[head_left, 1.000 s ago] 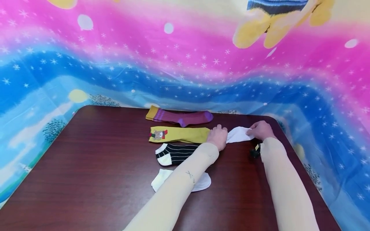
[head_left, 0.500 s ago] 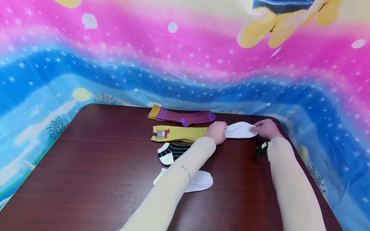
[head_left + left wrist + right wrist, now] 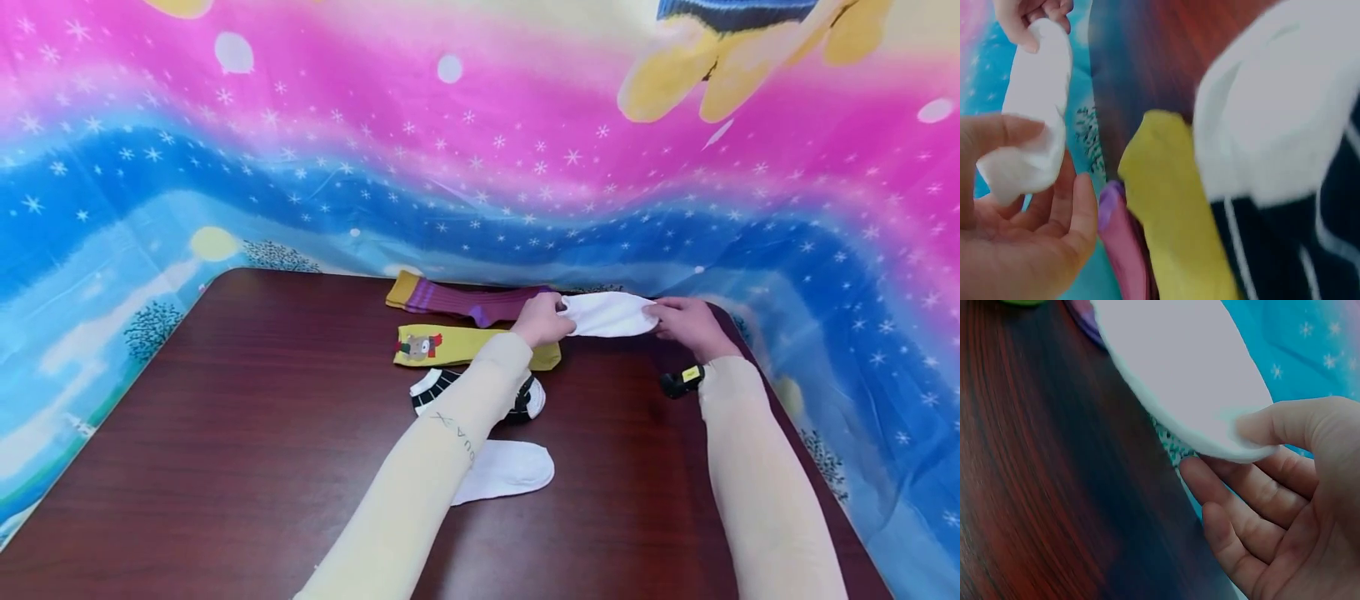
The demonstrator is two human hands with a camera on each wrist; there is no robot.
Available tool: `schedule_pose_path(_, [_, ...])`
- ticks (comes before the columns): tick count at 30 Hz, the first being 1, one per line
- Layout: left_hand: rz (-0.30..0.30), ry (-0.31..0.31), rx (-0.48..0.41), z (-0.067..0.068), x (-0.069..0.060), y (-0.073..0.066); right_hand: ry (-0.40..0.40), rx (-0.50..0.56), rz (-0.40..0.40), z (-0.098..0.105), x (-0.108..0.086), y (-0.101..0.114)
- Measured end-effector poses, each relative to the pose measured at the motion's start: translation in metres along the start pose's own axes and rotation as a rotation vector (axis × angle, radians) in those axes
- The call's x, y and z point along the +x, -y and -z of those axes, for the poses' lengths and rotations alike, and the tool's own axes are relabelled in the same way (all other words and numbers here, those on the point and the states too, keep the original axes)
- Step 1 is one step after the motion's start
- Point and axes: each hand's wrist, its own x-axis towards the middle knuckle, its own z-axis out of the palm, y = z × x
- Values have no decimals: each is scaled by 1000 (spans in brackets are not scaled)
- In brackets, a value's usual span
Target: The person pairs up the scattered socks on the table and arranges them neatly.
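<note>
A white sock (image 3: 609, 314) is stretched between both hands above the far right part of the table. My left hand (image 3: 542, 319) pinches its left end between thumb and fingers, which the left wrist view shows close up. At the opposite end my right hand (image 3: 693, 323) grips the sock, thumb on top and fingers beneath in the right wrist view. Just left of the left hand lies a purple ribbed sock (image 3: 457, 302) with a mustard cuff. Below that hand is a yellow sock (image 3: 450, 346) with an animal picture, partly covered by the left forearm.
Nearer on the brown table (image 3: 247, 417) lie black-and-white striped socks (image 3: 534, 402) and white socks (image 3: 513, 468), both partly hidden by the left sleeve. A printed cloth (image 3: 480, 167) hangs behind the table edge. A small black device (image 3: 682, 381) sits at the right wrist.
Both hands have lifted the white sock up and away toward the far edge. The left hand has shifted left off the yellow sock's toe, and now covers the purple sock's toe.
</note>
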Motion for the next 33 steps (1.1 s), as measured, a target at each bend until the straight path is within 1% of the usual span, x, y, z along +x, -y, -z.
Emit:
schedule_pose_path(2, [0, -7, -46, 6, -1, 2, 4, 12, 8, -2, 1, 3])
schedule_pose_path(5, [-22, -25, -114, 15, -5, 5, 5, 40, 20, -5, 2, 7])
schedule_pose_path(9, [-78, -79, -157, 27, -10, 10, 6, 62, 29, -8, 2, 11])
schedule_pose_path(13, [-106, -122, -142, 37, -14, 16, 27, 47, 42, -14, 2, 15])
schedule_pose_path(16, [-121, -125, -125, 44, -16, 18, 39, 38, 51, -20, 2, 18])
schedule_pose_path(20, [-141, -124, -110, 51, -19, 22, 26, 32, 60, -28, 0, 22])
schedule_pose_path(23, [-138, -127, -101, 56, -23, 28, 23, 44, 65, -35, 0, 23])
schedule_pose_path(29, [-119, -131, -124, 65, -30, 41, 22, 123, 101, -51, 2, 23])
schedule_pose_path(33, [-103, -128, -135, 68, -37, 48, 23, 219, 121, -64, 2, 23])
